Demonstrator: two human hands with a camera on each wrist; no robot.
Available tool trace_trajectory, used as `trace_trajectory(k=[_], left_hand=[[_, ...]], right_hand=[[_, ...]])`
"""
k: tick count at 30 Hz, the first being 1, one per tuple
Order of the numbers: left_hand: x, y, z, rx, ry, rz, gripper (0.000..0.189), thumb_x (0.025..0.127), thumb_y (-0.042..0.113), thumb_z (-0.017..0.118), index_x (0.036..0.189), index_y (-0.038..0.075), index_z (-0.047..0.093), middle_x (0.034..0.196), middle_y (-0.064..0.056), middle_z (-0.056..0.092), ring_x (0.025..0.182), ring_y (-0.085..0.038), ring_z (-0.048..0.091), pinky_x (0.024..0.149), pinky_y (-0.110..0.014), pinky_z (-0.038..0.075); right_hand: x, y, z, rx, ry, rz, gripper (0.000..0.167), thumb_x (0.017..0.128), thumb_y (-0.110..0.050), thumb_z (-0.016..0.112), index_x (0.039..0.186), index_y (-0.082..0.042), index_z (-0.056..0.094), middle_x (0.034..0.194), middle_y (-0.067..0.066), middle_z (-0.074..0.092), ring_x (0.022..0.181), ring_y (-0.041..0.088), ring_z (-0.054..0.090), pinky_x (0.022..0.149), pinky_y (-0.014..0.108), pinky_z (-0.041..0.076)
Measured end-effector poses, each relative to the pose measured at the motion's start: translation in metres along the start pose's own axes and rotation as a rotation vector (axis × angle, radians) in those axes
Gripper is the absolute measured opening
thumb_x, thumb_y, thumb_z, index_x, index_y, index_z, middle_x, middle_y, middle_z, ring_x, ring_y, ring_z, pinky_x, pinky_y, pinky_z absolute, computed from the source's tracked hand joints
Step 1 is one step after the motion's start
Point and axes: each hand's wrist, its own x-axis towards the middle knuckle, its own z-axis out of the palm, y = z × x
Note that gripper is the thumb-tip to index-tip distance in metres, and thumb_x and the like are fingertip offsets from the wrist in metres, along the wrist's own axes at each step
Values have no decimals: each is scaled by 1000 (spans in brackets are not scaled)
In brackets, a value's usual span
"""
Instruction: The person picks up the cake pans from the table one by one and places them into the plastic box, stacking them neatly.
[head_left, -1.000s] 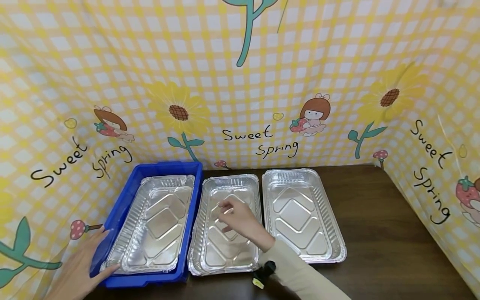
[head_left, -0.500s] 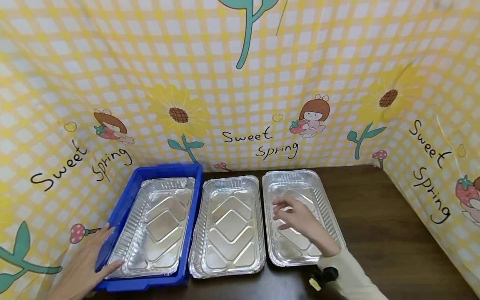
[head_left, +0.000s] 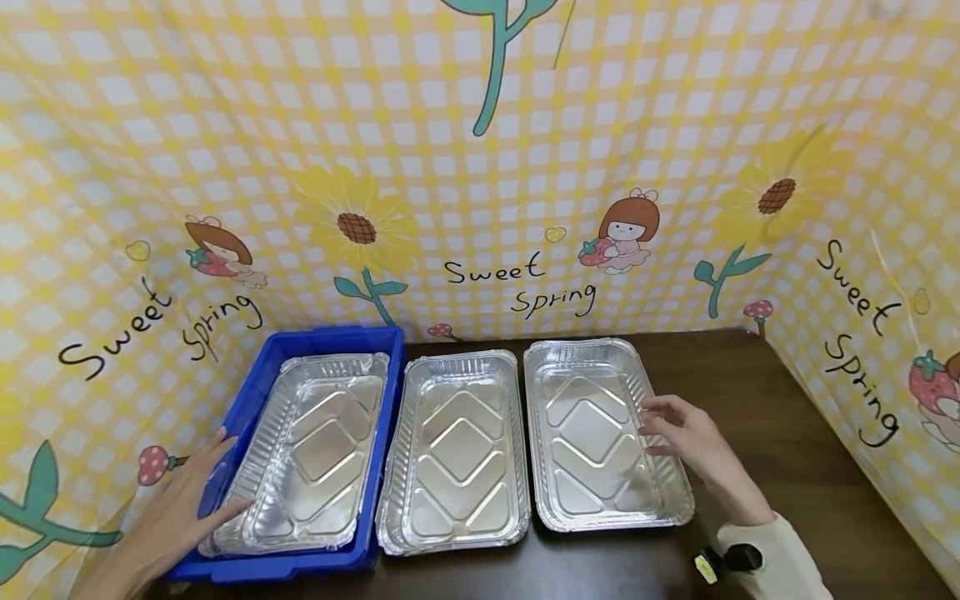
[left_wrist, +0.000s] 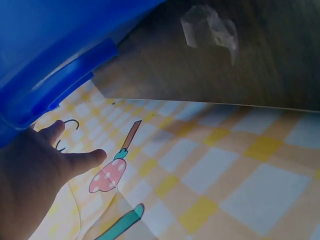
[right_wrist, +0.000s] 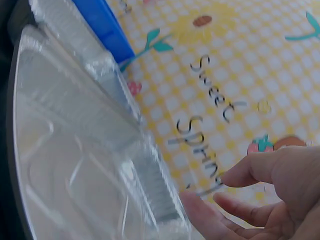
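A blue plastic bin (head_left: 258,568) stands at the left with a foil tray (head_left: 326,454) inside it. My left hand (head_left: 168,508) is at the bin's left side, fingers spread and fairly straight; the left wrist view shows two fingers (left_wrist: 82,161) stretched out beside the bin's blue wall. Two more foil trays, the middle tray (head_left: 461,450) and the right tray (head_left: 592,433), lie side by side on the table. Over the right tray's right rim hovers my right hand (head_left: 690,437), its fingers loosely bent and nothing between them. Whether the fingertips touch that rim is unclear.
The dark wood table (head_left: 772,467) extends to the right of the trays. A yellow checked cloth (head_left: 480,200) with printed flowers encloses the back and sides. Clear tape (left_wrist: 210,30) sticks to a dark wood surface in the left wrist view.
My right hand has moved rightward, from above the middle tray across the right tray to its right rim. The left hand has stayed by the bin, shifting only slightly.
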Motion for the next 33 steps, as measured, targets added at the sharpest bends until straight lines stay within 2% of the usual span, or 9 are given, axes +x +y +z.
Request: trace_trajectory(k=[4,7,10,14,18,21,23,27,33], left_hand=[[5,-1,-4,14,-8,-2,89,101,37,72,167,4,23,175,-25,9,148,-64,21,102,-87,22],[13,-1,-7,12,-21,-7,90,101,38,72,168,6,21,174,-26,9,150,-63,20,101,-87,24],[20,0,-9,-8,-29,-4,90,102,37,72,168,5,20,174,-27,8,150,-63,18,101,-86,23],[27,1,-9,-5,-44,-15,90,102,39,70,168,4,20,174,-27,7,150,-63,17,102,-86,23],[31,1,-8,-3,-49,-15,90,103,40,70,168,5,20,175,-25,6,152,-62,15,103,-86,21],[34,-1,-8,-17,-31,6,90,102,37,70,168,5,20,175,-26,5,151,-63,14,104,-87,19],[36,-4,-7,-17,-22,15,90,102,35,71,169,5,19,174,-27,4,150,-64,14,103,-87,18],[41,-6,-7,2,-31,-10,93,102,39,70,170,7,16,174,-27,3,149,-65,15,100,-88,21],[44,-8,-7,-6,-35,-2,92,101,37,70,169,6,16,176,-24,0,151,-62,14,101,-88,22]], right_hand=[[1,12,-13,-51,43,35,37,104,2,56,134,22,50,108,20,69,88,7,68,74,32,64],[3,20,-20,-107,66,53,37,105,-2,59,133,20,52,112,27,68,91,8,68,75,32,64],[6,26,-26,-166,87,69,37,104,-4,61,132,20,53,120,34,64,98,14,68,76,32,63],[9,33,-31,-221,98,92,40,103,-3,61,134,20,51,124,38,61,106,28,69,77,30,63],[12,40,-37,-303,113,117,44,101,-7,63,134,19,51,122,36,63,110,40,67,81,31,60],[15,46,-39,-360,104,136,48,99,-12,65,134,18,52,119,33,66,108,40,67,81,31,55],[17,49,-39,-356,83,147,50,99,-13,66,134,19,50,118,34,66,104,36,68,80,30,53],[19,54,-38,-246,34,166,53,101,-10,64,138,22,43,123,38,62,100,24,68,80,28,58],[22,55,-37,-217,19,159,53,102,-10,63,140,21,43,122,36,62,101,21,68,83,31,60]])
